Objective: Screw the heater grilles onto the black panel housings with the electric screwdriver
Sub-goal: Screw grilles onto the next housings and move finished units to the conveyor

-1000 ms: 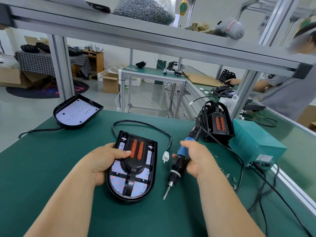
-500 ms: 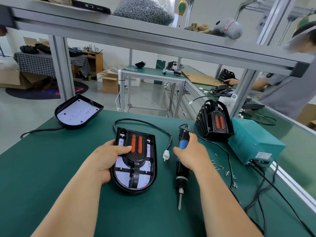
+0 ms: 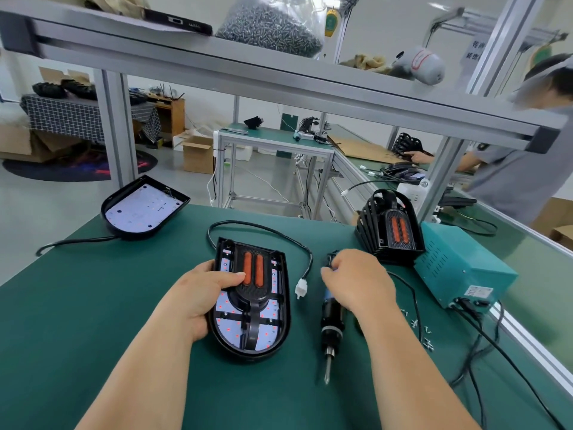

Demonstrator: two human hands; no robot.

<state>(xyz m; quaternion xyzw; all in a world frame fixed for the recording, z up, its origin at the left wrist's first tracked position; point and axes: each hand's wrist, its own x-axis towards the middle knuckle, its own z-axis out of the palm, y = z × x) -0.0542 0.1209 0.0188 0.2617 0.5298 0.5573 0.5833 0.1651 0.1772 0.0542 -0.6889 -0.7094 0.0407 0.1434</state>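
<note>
The electric screwdriver (image 3: 332, 318) is laid flat on the green worktop (image 3: 93, 305), just to the right of the panel housing (image 3: 280, 330) and apart from it. Its long axis runs almost straight toward the person, parallel to the long axis of the housing, with the bit at the near end and the cord at the far end. The right hand (image 3: 356, 282) is placed over the blue upper part of the handle, and its fingers (image 3: 329, 270) are curled at the far end. Whether they are closed round the tool or merely resting on it cannot be told. The housing is held by the left hand (image 3: 198, 297): its left rim is gripped, and the thumb is pressed on the grille (image 3: 252, 305), which is seated in the middle over the white lamp board. The tool is therefore far nearer the right hand. For a screw to be driven, it is judged that it would have to be stood up, bit down, and carried leftward over the grille. Small loose screws (image 3: 415, 324) are scattered on the worktop to the right of the right forearm, well apart from the housing.
</note>
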